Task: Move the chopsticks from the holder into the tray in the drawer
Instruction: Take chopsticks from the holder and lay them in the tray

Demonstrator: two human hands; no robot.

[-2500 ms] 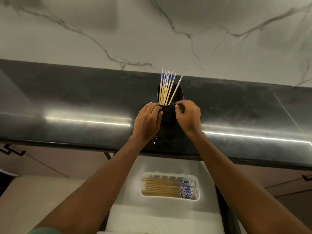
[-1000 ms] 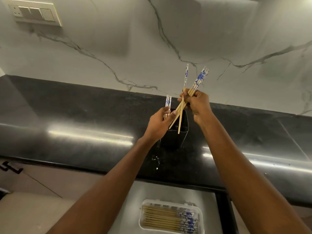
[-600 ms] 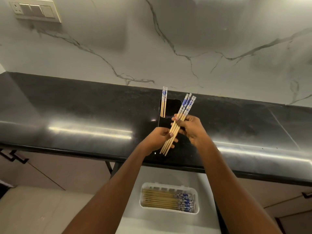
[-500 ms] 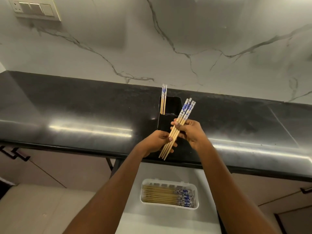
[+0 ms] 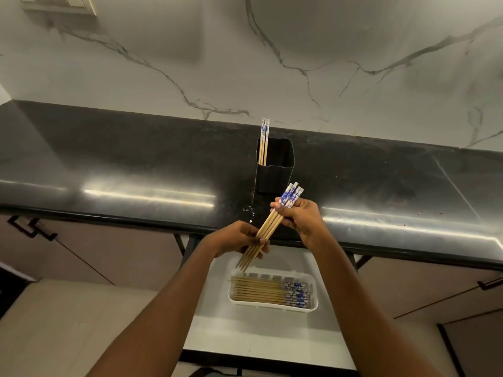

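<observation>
A bundle of several wooden chopsticks [image 5: 268, 227] with blue-and-white tops slants between my hands over the counter's front edge. My right hand [image 5: 302, 217] grips it near the patterned tops. My left hand [image 5: 239, 238] closes around the lower part; the tips point down at the drawer. The black square holder [image 5: 275, 170] stands on the counter with two or three chopsticks [image 5: 264, 141] left in its back left corner. In the open white drawer [image 5: 261, 330] lies a white tray [image 5: 313, 306] holding several chopsticks [image 5: 261, 291] side by side, tops to the right.
The black glossy countertop [image 5: 122, 170] runs left to right below a white marble wall [image 5: 272, 55]. Water drops [image 5: 249, 210] lie on the counter left of the holder. A switch plate [image 5: 62, 4] is at the top left. Cabinet handles [image 5: 32, 227] flank the drawer.
My right hand pulled a bundle out of the holder, my left hand joined it, and both have come down and toward me, from over the holder to above the drawer.
</observation>
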